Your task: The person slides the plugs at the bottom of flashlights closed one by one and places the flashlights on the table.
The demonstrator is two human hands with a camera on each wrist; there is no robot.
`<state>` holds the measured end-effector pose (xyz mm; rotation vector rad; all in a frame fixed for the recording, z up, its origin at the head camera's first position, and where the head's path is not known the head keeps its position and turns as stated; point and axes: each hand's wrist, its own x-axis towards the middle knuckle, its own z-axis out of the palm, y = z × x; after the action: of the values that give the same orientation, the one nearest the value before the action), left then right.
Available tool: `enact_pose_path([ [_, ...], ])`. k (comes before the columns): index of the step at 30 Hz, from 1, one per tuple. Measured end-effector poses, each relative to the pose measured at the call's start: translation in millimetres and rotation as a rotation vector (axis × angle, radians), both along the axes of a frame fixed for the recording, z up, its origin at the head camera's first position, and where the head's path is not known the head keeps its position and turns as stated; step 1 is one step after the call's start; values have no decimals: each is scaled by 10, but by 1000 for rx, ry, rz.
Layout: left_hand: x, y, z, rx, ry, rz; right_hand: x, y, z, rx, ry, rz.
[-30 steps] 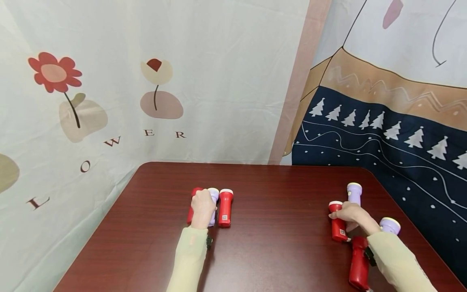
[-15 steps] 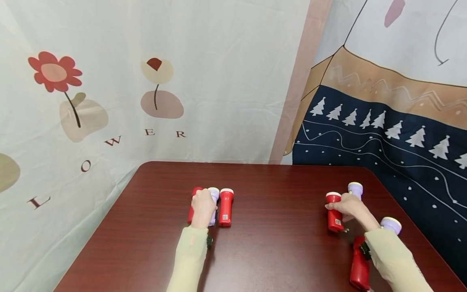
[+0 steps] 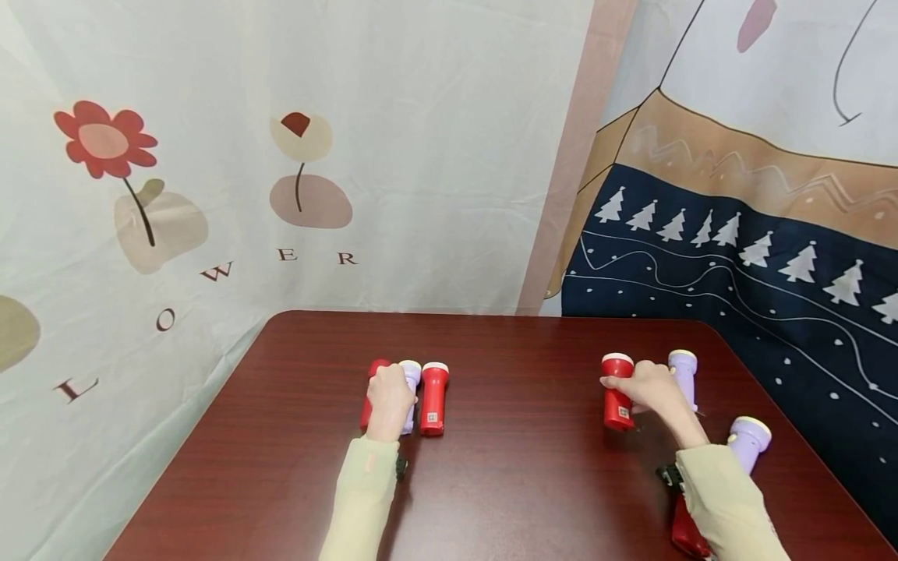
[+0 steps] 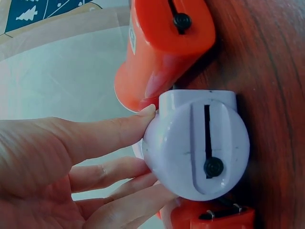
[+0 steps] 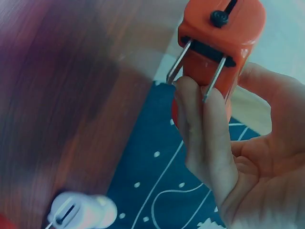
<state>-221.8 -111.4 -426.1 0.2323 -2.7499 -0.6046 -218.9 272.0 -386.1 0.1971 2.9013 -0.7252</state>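
In the head view my left hand point(image 3: 390, 397) grips a lilac flashlight point(image 3: 411, 375) that stands in a row between a red flashlight point(image 3: 434, 397) and another red flashlight point(image 3: 367, 411), the latter partly hidden by the hand. The left wrist view shows thumb and fingers around the lilac flashlight's body point(image 4: 174, 152), its black slide switch facing the camera. On the right, my right hand point(image 3: 652, 389) holds a red flashlight point(image 3: 617, 393) with a white rim, raised off the table. Two metal plug prongs point(image 5: 217, 78) stick out of its tail in the right wrist view.
A lilac flashlight point(image 3: 684, 370) lies behind my right hand. Another lilac flashlight point(image 3: 749, 440) and a red flashlight point(image 3: 687, 530) are partly covered by my right forearm. The brown table point(image 3: 519, 467) ends at a printed curtain point(image 3: 435, 156).
My right hand has lifted the red flashlight away from the right-hand group and carried it left and toward the table's far side. My left hand has stayed in place.
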Motion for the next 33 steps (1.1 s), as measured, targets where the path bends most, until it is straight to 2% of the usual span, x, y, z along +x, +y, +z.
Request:
enact_pose_path([
  [9,-5,-46,14,48,-59,4,71,-279,81,-66,56,-13],
  [18,32,-61,-26,56,-45,-5,132,-530,41,-131,71,-24],
  [28,61,-12,27,20,2,-3,161,-728,-24,-196,78,-42],
  [33,91,105,53,3,88,-85,159,-795,-32,-200,99,-49],
])
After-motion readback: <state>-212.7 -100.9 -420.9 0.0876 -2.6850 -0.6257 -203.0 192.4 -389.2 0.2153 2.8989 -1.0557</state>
